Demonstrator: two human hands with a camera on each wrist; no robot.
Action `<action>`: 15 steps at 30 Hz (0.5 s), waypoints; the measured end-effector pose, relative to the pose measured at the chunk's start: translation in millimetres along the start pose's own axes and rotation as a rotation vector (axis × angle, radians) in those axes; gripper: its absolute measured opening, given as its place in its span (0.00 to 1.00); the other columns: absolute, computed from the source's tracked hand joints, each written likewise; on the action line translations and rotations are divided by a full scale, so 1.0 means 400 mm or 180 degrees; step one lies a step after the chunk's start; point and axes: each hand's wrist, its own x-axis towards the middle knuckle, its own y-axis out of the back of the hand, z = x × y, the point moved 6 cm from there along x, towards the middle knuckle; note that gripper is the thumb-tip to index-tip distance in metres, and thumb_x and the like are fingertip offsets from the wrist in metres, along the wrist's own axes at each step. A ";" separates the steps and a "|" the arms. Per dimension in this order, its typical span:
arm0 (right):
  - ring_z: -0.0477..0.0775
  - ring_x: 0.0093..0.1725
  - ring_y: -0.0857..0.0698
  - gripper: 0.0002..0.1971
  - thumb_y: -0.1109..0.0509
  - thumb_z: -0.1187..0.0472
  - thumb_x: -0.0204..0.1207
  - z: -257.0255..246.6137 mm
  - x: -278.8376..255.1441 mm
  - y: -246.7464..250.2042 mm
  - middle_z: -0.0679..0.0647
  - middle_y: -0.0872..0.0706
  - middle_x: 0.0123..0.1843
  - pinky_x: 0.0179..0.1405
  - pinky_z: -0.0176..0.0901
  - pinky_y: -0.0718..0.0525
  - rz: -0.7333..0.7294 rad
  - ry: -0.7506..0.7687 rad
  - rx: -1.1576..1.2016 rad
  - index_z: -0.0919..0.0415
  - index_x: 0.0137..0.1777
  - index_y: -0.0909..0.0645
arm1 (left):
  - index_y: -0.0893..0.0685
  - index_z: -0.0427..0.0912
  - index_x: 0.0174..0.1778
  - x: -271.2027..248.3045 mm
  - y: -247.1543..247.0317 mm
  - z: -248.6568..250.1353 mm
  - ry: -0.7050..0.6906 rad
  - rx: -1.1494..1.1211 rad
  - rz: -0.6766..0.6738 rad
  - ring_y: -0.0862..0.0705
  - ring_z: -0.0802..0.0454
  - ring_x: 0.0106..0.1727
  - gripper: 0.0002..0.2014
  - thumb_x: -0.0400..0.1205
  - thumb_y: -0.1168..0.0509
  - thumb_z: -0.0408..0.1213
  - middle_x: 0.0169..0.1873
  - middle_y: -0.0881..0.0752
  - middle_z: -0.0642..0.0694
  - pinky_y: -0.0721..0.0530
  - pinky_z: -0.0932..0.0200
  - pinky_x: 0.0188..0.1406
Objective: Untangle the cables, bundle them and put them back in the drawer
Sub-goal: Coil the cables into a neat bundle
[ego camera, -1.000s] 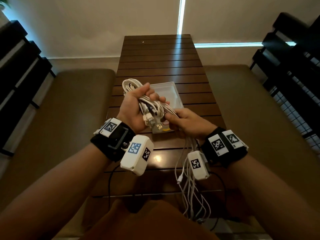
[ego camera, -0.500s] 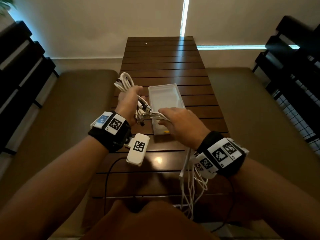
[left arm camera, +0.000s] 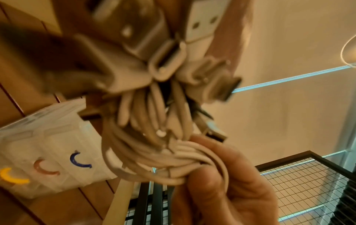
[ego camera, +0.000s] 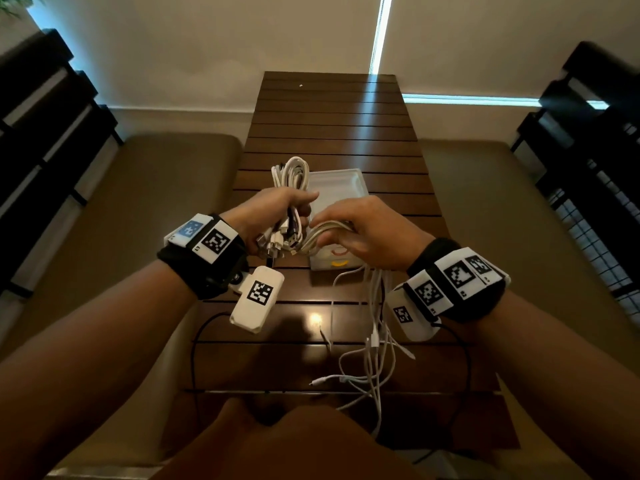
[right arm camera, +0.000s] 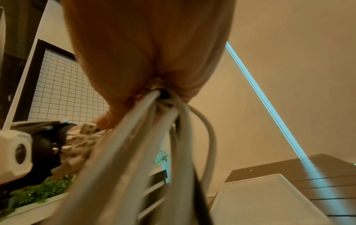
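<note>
Bundling partly done: left hand grips a looped bunch of cables above the tabletop, plugs gathered below its curled fingers. Right hand has its fingers closed round the strands just beside; loose ends trail down unwound. Left to do, by my judgement: finish winding, secure, stow; the white tray holds no cables.

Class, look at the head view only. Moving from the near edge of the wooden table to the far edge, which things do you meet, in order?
Loose white cable ends trailing on the table → right hand gripping white cable strands → translucent white plastic drawer tray → bare dark brown slatted wooden table.
</note>
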 end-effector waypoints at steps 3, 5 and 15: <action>0.27 0.41 0.18 0.12 0.26 0.62 0.75 0.003 0.001 0.011 0.33 0.19 0.41 0.41 0.21 0.24 0.0054 -0.0036 0.0089 0.64 0.57 0.12 | 0.21 0.39 0.38 -0.009 -0.014 -0.006 0.0001 0.0037 -0.0420 0.20 0.54 0.20 0.19 0.82 0.37 0.54 0.25 0.21 0.45 0.20 0.65 0.20; 0.31 0.37 0.16 0.13 0.25 0.61 0.75 0.008 0.000 0.010 0.34 0.19 0.39 0.36 0.23 0.22 0.0052 -0.0153 0.0204 0.65 0.57 0.12 | 0.18 0.36 0.41 -0.018 -0.029 -0.005 -0.0091 0.0255 -0.0633 0.18 0.52 0.23 0.24 0.79 0.38 0.58 0.30 0.18 0.41 0.18 0.63 0.23; 0.39 0.32 0.13 0.12 0.15 0.63 0.62 0.034 -0.008 0.008 0.44 0.12 0.38 0.26 0.36 0.16 0.0396 -0.0710 0.0638 0.53 0.41 0.15 | 0.16 0.35 0.50 -0.035 -0.072 -0.030 -0.0261 0.0646 -0.0641 0.10 0.49 0.32 0.25 0.77 0.39 0.57 0.33 0.11 0.39 0.11 0.58 0.30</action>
